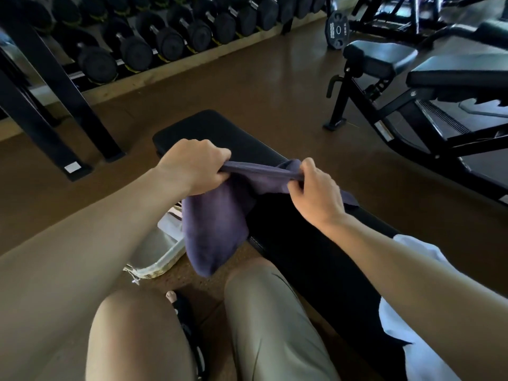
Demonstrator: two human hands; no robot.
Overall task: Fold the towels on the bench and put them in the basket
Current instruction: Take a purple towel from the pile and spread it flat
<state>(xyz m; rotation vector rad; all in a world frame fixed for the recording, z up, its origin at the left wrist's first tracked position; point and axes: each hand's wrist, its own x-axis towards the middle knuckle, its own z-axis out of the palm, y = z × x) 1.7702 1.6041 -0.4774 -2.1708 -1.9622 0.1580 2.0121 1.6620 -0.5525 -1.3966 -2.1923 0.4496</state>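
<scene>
A purple towel (214, 226) hangs over the black bench (225, 133), stretched between both hands. My left hand (192, 166) grips its top edge at the left. My right hand (316, 191) pinches the same edge at the right. The towel's loose end droops off the bench's left side, over a woven basket (162, 257) on the floor. The basket has a pale lining and is partly hidden by my left forearm and the towel. A white towel (406, 325) lies on the bench under my right forearm.
A dumbbell rack (154, 42) runs along the far left. An adjustable black bench (412, 75) and a weight plate (336, 30) stand at the far right. Brown floor lies between them. My knees (264, 312) and a sandalled foot (178, 303) are in the foreground.
</scene>
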